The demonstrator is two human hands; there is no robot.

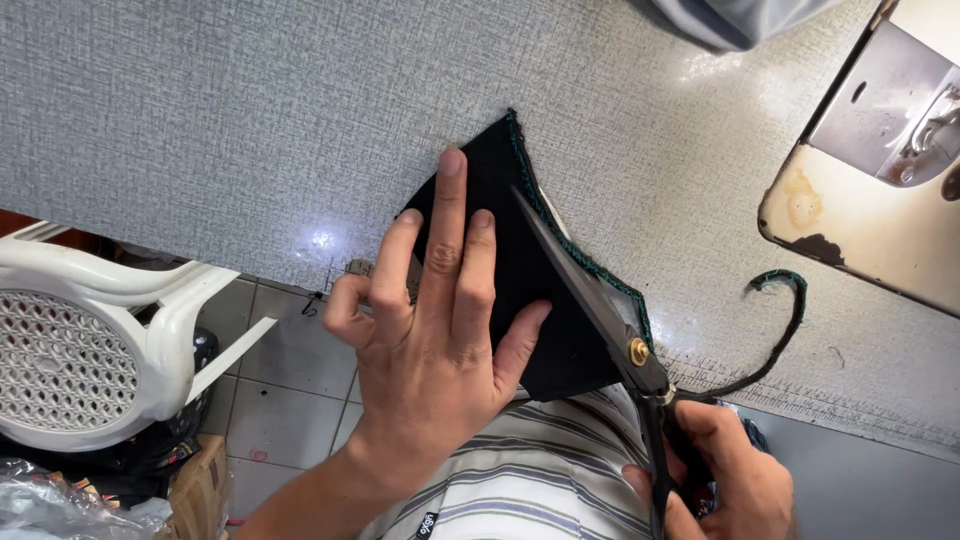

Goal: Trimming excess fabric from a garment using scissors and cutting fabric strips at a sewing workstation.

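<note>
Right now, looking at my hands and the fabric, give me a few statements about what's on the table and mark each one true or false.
1. The left hand lies flat on the black fabric piece. True.
2. The right hand holds a ruler. False: it grips black scissors with a brass pivot.
3. The scissors blades run along the fabric's green-stitched edge. True.
4. The trimmed strip curling off to the right is white. False: it is dark with green stitching.
5. A sewing machine's base shows at the upper right of the grey table. True.
</note>
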